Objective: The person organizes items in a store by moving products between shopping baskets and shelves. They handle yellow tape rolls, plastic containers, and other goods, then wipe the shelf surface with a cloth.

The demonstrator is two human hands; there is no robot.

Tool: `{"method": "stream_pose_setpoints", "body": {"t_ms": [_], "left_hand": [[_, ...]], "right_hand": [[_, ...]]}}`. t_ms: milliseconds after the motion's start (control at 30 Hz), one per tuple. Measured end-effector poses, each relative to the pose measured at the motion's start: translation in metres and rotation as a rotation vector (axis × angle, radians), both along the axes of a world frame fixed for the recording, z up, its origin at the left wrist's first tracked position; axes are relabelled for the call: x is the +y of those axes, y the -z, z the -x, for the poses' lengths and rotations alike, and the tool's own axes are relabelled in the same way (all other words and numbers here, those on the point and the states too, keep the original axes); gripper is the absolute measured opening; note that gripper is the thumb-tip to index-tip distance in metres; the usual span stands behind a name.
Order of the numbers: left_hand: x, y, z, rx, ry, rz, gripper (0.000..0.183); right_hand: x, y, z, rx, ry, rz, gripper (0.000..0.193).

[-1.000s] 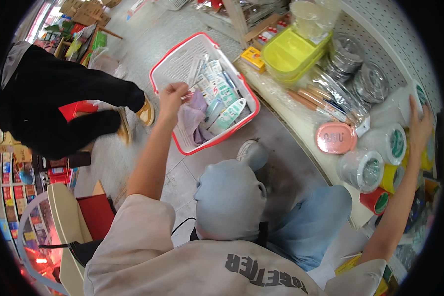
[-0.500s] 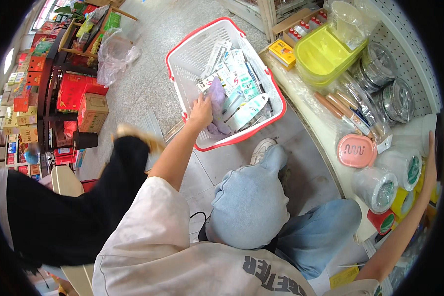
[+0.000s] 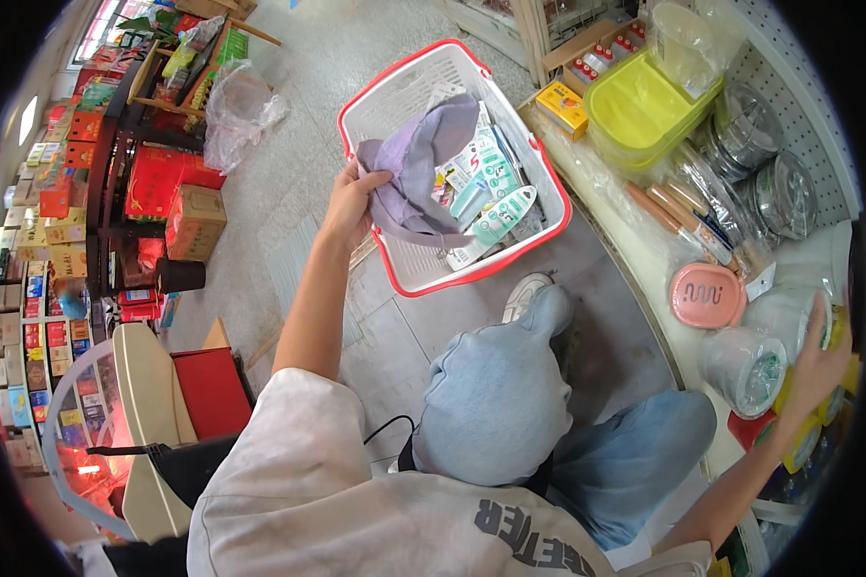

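In the head view, your left hand (image 3: pixel 354 202) pinches a lavender cloth item (image 3: pixel 421 163) between thumb and fingers, holding it bunched up over the left part of the red-rimmed white basket (image 3: pixel 380 115). Under and beside the cloth, inside the basket, lie flat white-and-green packets (image 3: pixel 503 216). Your right hand (image 3: pixel 818 370) is well to the right of the basket, by the plastic-wrapped white rolls (image 3: pixel 743 372); you cannot tell from here whether its fingers grip anything. Between that hand and the basket, the shelf (image 3: pixel 649 260) carries a pink lidded box (image 3: pixel 707 295) and wrapped brown-handled tools (image 3: pixel 678 219). Just right of the basket's far end sit a small yellow box (image 3: pixel 561 109) and a yellow-green divided container (image 3: pixel 645 111). A crumpled clear bag (image 3: pixel 245 111) lies left of the basket.
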State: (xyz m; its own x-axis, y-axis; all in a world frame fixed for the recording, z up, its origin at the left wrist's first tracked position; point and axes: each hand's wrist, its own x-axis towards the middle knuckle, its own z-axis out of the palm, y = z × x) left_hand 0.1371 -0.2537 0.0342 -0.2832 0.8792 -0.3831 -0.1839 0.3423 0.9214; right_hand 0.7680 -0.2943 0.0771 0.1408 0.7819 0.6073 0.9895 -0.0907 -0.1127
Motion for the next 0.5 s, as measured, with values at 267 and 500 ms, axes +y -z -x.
{"method": "stream_pose_setpoints", "body": {"t_ms": [267, 500], "left_hand": [[-0.013, -0.024, -0.088, -0.274, 0.26, -0.114, 0.037], [-0.028, -0.025, -0.176, -0.494, 0.654, -0.197, 0.02]], "right_hand": [[-0.009, 0.02, 0.195, 0.772, -0.559, 0.251, 0.035], [-0.008, 0.036, 0.263, 1.58, -0.62, 0.521, 0.042]]}}
